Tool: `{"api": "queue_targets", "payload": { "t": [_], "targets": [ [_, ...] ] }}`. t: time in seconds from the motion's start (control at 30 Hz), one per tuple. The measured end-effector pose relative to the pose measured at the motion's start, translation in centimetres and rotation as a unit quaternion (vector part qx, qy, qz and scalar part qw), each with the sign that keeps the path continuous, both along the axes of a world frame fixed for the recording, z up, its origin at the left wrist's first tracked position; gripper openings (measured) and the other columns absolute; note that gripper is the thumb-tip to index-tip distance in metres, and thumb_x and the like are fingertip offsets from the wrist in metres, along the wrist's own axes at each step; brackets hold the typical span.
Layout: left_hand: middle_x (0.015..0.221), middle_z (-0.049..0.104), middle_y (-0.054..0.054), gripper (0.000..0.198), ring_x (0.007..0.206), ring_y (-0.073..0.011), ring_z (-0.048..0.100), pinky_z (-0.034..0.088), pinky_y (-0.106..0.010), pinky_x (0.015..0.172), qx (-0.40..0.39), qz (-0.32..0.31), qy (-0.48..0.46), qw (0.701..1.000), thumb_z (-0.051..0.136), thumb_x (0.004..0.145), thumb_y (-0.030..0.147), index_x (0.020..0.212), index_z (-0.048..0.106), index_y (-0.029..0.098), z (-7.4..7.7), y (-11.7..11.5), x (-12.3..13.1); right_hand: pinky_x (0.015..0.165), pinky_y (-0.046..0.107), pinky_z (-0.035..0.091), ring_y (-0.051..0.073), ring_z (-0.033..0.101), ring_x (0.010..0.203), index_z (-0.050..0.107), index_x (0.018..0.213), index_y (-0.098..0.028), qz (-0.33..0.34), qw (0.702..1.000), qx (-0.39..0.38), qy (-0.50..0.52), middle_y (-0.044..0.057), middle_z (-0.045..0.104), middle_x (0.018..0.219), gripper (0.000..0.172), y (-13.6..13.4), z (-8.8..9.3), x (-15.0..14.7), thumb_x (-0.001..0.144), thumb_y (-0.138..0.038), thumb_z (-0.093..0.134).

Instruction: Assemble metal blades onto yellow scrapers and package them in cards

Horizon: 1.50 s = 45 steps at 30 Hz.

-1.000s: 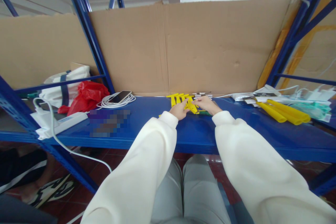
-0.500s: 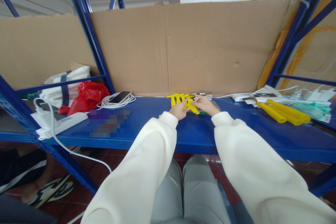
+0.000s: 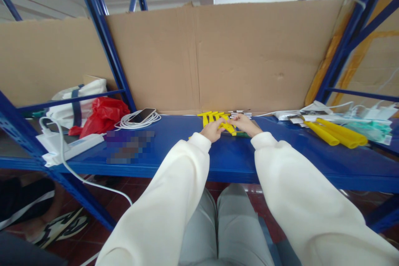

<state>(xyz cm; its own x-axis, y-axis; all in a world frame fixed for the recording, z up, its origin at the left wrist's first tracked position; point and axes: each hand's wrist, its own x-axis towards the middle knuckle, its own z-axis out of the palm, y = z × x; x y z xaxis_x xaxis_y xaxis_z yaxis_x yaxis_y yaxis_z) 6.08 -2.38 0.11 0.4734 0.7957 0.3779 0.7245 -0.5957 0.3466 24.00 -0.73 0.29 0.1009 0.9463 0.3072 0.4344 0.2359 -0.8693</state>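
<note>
A yellow T-shaped plastic tool sits between my two hands, just above the blue shelf. My left hand is closed on it from the left, thumb and fingers pinching near its head. From the other side my right hand pinches at the head of the same tool; its fingertips partly hide what they grip. Several similar yellow T-shaped tools lie in a row just behind my left hand. Behind my right hand are small thin white and dark pieces, too small to name. A flat green item lies under my right hand.
Cardboard walls the back of the blue shelf. Leftward are a phone on coiled white cable, a red bag and a power strip. Yellow tubes and packets lie right. A person's shoe shows below left.
My right hand's fingers have shifted slightly left and down at the tool's head. My left hand stays nearly in place.
</note>
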Motion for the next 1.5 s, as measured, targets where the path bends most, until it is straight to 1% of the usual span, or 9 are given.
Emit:
{"api": "queue_targets", "payload": {
  "t": [0.13,0.3,0.4,0.6,0.8,0.93,1.1,1.23,1.5],
  "targets": [
    [0.123,0.075,-0.008,0.028,0.113,-0.0246,0.070,0.053,-0.042,0.104,0.004,-0.009,0.002,1.000,0.052,0.096,0.019,0.121,0.062,0.024,0.1,-0.1,0.0,0.047,0.023,0.031,0.010,0.040,0.050,0.047,0.065,-0.023,0.006,1.000,-0.023,0.007,-0.008,0.042,0.051,0.042,-0.6,0.3,0.0,0.068,-0.041,0.085],
    [0.118,0.075,-0.007,0.024,0.110,-0.0237,0.070,0.053,-0.040,0.101,0.008,-0.005,-0.001,1.000,0.055,0.095,0.020,0.117,0.063,0.025,0.0,0.1,0.1,0.045,0.023,0.027,0.009,0.038,0.049,0.049,0.068,-0.023,-0.002,1.000,0.012,0.021,-0.008,0.041,0.051,0.049,-0.1,0.3,1.2,0.063,-0.055,0.087],
    [0.115,0.076,-0.007,0.022,0.108,-0.0238,0.070,0.054,-0.039,0.100,0.007,-0.003,-0.010,1.000,0.057,0.094,0.020,0.115,0.064,0.025,0.0,0.1,0.1,0.043,0.022,0.025,0.008,0.035,0.047,0.053,0.068,-0.021,-0.006,1.000,0.005,0.011,-0.008,0.041,0.049,0.050,0.0,0.5,2.3,0.063,-0.059,0.086],
    [0.113,0.076,-0.007,0.019,0.109,-0.0249,0.070,0.054,-0.039,0.099,0.010,-0.001,-0.012,1.000,0.058,0.095,0.020,0.112,0.065,0.023,0.0,0.0,0.2,0.042,0.020,0.021,0.006,0.034,0.046,0.061,0.065,-0.018,0.092,0.992,-0.075,-0.045,-0.008,0.042,0.049,0.043,-1.2,1.4,2.2,0.065,-0.053,0.086],
    [0.117,0.076,-0.008,0.016,0.114,-0.0252,0.069,0.054,-0.039,0.100,0.015,-0.007,0.000,1.000,0.057,0.095,0.019,0.106,0.067,0.022,0.0,0.1,0.2,0.041,0.019,0.014,0.004,0.026,0.042,0.059,0.063,-0.018,0.114,0.986,-0.120,0.001,-0.010,0.034,0.045,0.032,-2.1,1.6,1.3,0.072,-0.039,0.082],
    [0.123,0.075,-0.008,0.025,0.116,-0.0242,0.069,0.053,-0.039,0.104,0.017,-0.005,-0.002,1.000,0.056,0.095,0.018,0.116,0.068,0.022,0.0,0.0,0.2,0.038,0.017,0.011,0.003,0.021,0.040,0.054,0.062,-0.019,0.144,0.979,-0.136,0.048,-0.011,0.030,0.045,0.037,-2.1,1.5,1.1,0.070,-0.038,0.086],
    [0.139,0.068,-0.007,0.043,0.129,-0.0215,0.063,0.046,-0.037,0.114,0.033,-0.020,0.003,0.999,0.053,0.096,0.016,0.135,0.066,0.025,-0.2,0.2,0.1,0.036,0.016,0.012,0.002,0.022,0.038,0.054,0.064,-0.018,0.138,0.975,-0.155,0.074,-0.011,0.031,0.044,0.035,-2.0,1.4,0.8,0.073,-0.030,0.085],
    [0.129,0.072,-0.009,0.042,0.121,-0.0233,0.065,0.049,-0.038,0.110,0.026,-0.020,0.018,0.999,0.052,0.096,0.020,0.134,0.070,0.025,-0.5,0.7,0.0,0.035,0.015,0.012,0.001,0.022,0.038,0.054,0.065,-0.018,0.139,0.974,-0.161,0.083,-0.012,0.032,0.045,0.034,-2.0,1.3,0.7,0.074,-0.026,0.085],
    [0.119,0.073,-0.010,0.045,0.113,-0.0242,0.067,0.052,-0.041,0.104,0.033,-0.019,0.039,0.999,0.051,0.097,0.021,0.138,0.068,0.026,-0.5,1.0,0.1,0.036,0.015,0.013,0.001,0.023,0.038,0.049,0.064,-0.020,0.183,0.964,-0.177,0.075,-0.011,0.033,0.048,0.043,-2.3,1.3,0.9,0.070,-0.033,0.089]
  ]
}}
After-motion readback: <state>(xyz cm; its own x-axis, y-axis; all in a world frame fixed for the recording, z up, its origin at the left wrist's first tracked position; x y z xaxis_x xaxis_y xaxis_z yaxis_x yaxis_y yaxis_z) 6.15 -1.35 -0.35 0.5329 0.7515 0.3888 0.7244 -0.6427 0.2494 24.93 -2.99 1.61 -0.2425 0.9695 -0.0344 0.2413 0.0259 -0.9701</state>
